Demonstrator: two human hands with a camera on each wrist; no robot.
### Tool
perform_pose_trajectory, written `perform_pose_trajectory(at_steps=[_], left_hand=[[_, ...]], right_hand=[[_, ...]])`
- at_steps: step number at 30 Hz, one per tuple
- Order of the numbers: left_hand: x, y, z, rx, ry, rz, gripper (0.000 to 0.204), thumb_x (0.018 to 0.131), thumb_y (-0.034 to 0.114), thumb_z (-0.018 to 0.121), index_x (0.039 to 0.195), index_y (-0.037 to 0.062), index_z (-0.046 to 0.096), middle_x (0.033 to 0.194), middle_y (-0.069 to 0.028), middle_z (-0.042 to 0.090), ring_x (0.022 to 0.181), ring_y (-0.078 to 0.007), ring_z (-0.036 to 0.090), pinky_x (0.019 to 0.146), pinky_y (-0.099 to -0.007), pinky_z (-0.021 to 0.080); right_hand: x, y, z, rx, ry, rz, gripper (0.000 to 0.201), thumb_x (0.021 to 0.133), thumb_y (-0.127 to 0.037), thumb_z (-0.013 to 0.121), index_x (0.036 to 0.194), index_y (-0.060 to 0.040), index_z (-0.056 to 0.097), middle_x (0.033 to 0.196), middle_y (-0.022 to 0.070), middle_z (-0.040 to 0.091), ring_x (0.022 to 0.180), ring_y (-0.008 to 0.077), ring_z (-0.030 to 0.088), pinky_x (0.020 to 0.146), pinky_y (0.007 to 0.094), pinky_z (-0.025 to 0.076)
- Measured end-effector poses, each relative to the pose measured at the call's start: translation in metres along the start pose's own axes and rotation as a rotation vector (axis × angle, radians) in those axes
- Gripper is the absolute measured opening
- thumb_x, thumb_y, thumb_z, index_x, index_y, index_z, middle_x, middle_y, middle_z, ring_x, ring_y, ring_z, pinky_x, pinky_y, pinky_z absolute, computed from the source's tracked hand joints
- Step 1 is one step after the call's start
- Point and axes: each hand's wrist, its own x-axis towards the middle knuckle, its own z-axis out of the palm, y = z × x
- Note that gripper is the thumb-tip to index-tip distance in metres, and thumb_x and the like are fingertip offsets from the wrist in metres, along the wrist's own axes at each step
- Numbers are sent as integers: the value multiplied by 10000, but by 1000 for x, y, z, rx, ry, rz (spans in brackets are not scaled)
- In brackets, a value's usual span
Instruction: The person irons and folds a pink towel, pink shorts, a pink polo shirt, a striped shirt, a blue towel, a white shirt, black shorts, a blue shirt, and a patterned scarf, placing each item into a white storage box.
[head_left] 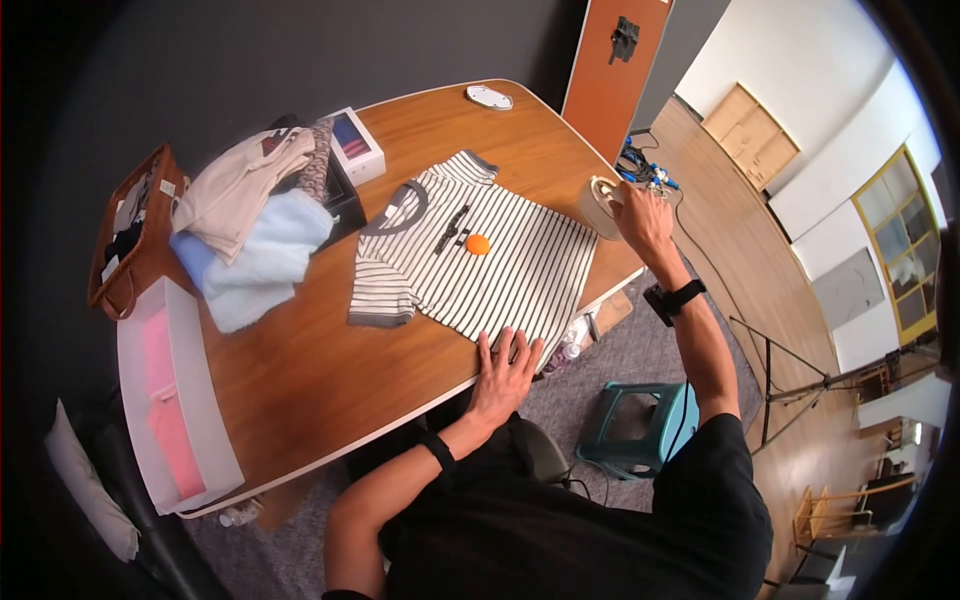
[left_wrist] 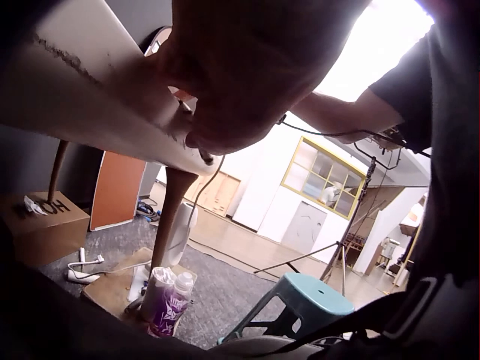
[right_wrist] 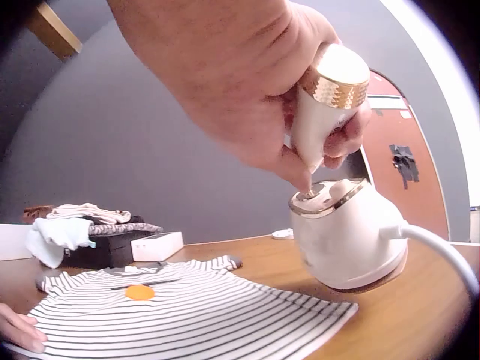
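Note:
A striped T-shirt (head_left: 535, 235) lies spread on the wooden table, with a dark collar and an orange round patch (head_left: 478, 245) on its front. My left hand (head_left: 505, 385) rests on the shirt's lower hem by the table edge, fingers spread. At the other side of the hem, my right hand (head_left: 645, 220) grips the handle of a white handheld steam iron (right_wrist: 341, 236) with gold trim. In the right wrist view the iron's sole faces down, tilted slightly, close over the table beside the shirt's corner. A white cord (right_wrist: 442, 247) runs from its side.
Folded clothes (head_left: 260, 240) are heaped at the table's left, near a brown basket (head_left: 130, 230) and a white box (head_left: 362, 150). A white bin (head_left: 215, 450) with pink contents stands at the left edge. A teal stool (head_left: 640, 425) is on the floor, with a tripod (head_left: 770, 385) beyond it.

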Motion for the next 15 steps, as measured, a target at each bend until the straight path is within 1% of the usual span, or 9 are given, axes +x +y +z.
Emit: perform_pose_trajectory(at_steps=[1,2,5,6,9,10,12,14,15], left_hand=[[0,1,0,13,4,-5,592,950,174,595,1527,99,488,1437,-165,490,1418,-409,406,1157,-747,274],[0,2,0,27,7,-8,591,946,179,597,1521,88,493,1437,-160,493,1416,-404,411,1160,-741,278],[0,2,3,64,20,-12,587,934,190,607,1499,64,511,1440,-147,501,1418,-390,418,1164,-730,285],[-1,3,5,74,24,-17,587,929,194,610,1492,57,518,1441,-143,504,1419,-386,418,1165,-727,287],[-1,3,2,97,18,-21,582,924,196,614,1482,52,530,1443,-136,510,1425,-378,417,1168,-721,289],[-2,3,3,99,16,-21,588,926,196,616,1490,53,524,1453,-138,501,1430,-381,409,1168,-722,291],[-2,2,1,100,16,-19,588,929,198,616,1490,51,522,1460,-140,493,1430,-382,407,1168,-722,293],[-1,2,0,99,14,-17,589,930,199,618,1491,48,520,1467,-142,486,1428,-384,407,1168,-723,296],[0,2,-1,99,10,-19,589,930,198,619,1491,47,519,1469,-142,483,1427,-385,408,1168,-724,297]], right_hand=[[-1,-11,-11,32,26,-17,218,884,-259,705,996,-72,704,863,217,740,800,396,736,702,500,575],[-1,-23,-19,67,-7,0,222,895,-271,702,1021,-88,716,862,205,743,788,391,732,698,499,570],[12,-42,3,108,-45,-138,259,905,-300,698,1058,-94,725,865,206,743,790,389,732,702,494,571],[18,-45,12,102,-86,-134,285,908,-318,698,1090,-100,729,871,204,746,806,388,736,717,487,576],[27,-49,29,85,-143,-56,284,904,-315,708,1088,-100,729,884,211,747,822,392,737,728,488,578],[30,-40,38,112,-128,-67,288,903,-315,712,1087,-93,727,896,218,746,837,400,735,736,494,577],[31,-26,40,122,-151,-76,291,904,-324,709,1079,-92,725,897,220,744,844,403,734,746,498,576],[27,-11,38,114,-147,-98,303,903,-341,704,1063,-84,718,902,221,742,854,407,731,758,503,572],[23,-3,36,111,-156,-77,304,900,-341,704,1061,-83,717,906,222,741,856,409,729,758,505,571]])
